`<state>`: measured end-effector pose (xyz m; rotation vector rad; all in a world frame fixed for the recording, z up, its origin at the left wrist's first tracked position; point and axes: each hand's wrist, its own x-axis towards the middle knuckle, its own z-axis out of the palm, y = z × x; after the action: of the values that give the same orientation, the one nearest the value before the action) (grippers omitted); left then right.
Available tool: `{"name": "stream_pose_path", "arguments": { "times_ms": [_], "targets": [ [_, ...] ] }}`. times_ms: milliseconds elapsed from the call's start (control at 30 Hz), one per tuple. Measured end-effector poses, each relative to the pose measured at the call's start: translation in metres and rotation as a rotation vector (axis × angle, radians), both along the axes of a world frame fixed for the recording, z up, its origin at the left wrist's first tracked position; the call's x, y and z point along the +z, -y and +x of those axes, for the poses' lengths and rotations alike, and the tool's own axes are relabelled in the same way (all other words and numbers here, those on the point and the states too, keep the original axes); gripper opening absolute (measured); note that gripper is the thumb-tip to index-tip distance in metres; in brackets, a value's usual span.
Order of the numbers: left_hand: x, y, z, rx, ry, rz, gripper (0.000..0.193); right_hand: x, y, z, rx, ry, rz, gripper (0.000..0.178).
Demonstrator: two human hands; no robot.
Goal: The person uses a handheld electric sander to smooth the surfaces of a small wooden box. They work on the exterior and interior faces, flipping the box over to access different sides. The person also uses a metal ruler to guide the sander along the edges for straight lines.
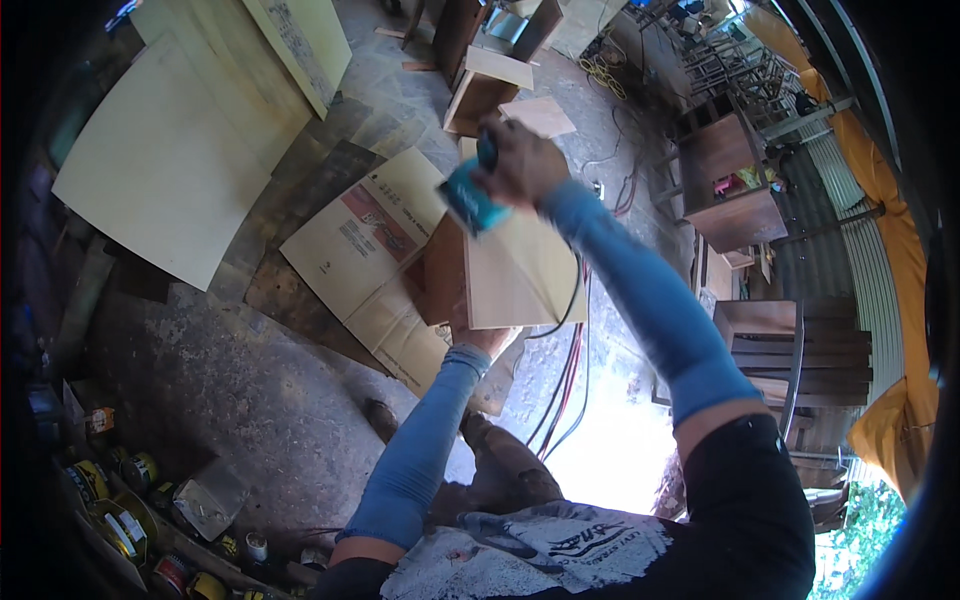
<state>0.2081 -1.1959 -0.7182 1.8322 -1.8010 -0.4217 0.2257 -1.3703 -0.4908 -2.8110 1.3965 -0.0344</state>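
Observation:
My right hand [528, 165] is wrapped around the top of a teal power sander [470, 200], blurred by motion. The sander is over the far left part of a pale wooden box [515, 285], tilted, and I cannot tell whether its pad touches the wood. Low on the box's near edge, my left hand [486, 338] grips the wood, with its fingers partly hidden beneath it. The box's darker side panel [445, 270] faces left. A black cord [572, 300] loops down past the box's right side.
Flattened cardboard [350, 255] lies under and left of the box. Large pale boards [180, 150] lean at the left. Paint cans [130, 530] crowd the lower left. Hoses [570, 380] cross the floor near my legs. Wooden cabinets [735, 190] stand at the right.

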Motion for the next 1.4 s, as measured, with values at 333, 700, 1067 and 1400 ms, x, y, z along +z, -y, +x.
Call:
{"name": "stream_pose_path", "arguments": {
  "times_ms": [333, 700, 1067, 1400],
  "targets": [
    [-0.029, 0.003, -0.001, 0.093, -0.278, -0.027, 0.06, 0.0, 0.003, -0.062, -0.156, 0.042, -0.001, 0.067],
    [-0.03, -0.002, -0.008, 0.046, -0.248, 0.044, 0.051, 0.001, -0.036, -0.11, -0.226, 0.03, -0.013, 0.066],
    [-0.086, 0.004, -0.023, 0.115, -0.18, -0.079, 0.067, 0.005, 0.046, -0.111, -0.338, 0.018, 0.022, 0.067],
    [-0.054, 0.002, 0.023, -0.238, 0.272, 0.063, 0.057, 0.002, -0.253, -0.218, -0.267, 0.144, 0.208, 0.068]
  ]
}}
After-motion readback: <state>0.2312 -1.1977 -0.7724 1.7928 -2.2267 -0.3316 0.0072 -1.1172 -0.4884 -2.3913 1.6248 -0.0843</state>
